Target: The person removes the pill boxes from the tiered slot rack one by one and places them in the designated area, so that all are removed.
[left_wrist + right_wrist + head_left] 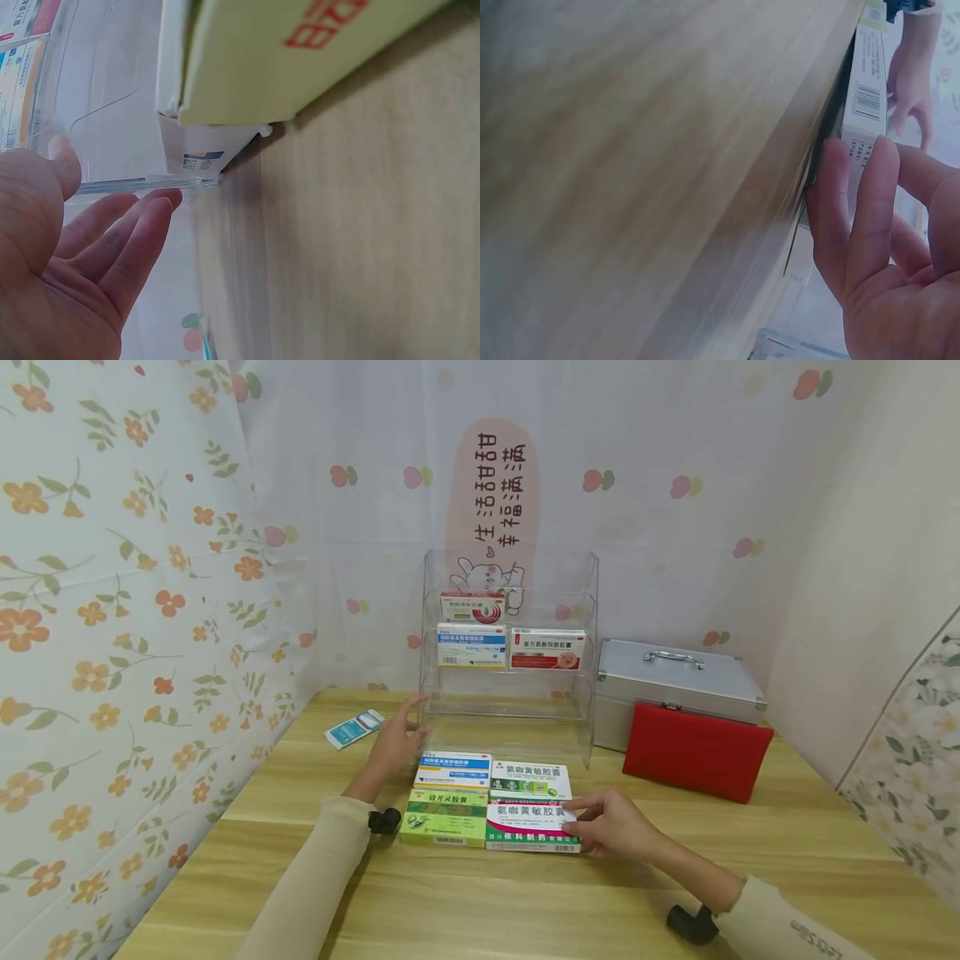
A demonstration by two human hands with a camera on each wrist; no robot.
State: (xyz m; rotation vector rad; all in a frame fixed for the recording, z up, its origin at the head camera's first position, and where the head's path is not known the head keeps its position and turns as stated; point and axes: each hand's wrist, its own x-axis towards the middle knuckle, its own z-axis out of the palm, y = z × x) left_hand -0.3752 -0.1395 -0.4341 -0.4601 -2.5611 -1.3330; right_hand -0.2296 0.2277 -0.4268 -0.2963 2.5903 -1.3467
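My left hand (399, 739) is at the left side of a clear display rack (510, 733), its side panel between thumb and fingers in the left wrist view. At the rack's front lie a blue-and-white medicine box (453, 770), a white medicine box (529, 781), a green medicine box (444, 818) and a white-and-green medicine box (525, 827). My right hand (617, 827) holds the right end of that white-and-green box; its fingertips touch the box end (861, 146) in the right wrist view.
More medicine boxes stand on the rack's upper tiers, among them a red-and-white box (547, 650). A teal-and-white packet (354, 729) lies left of the rack. To the right are a silver case (678, 677) and a red flat pouch (696, 752) leaning against it.
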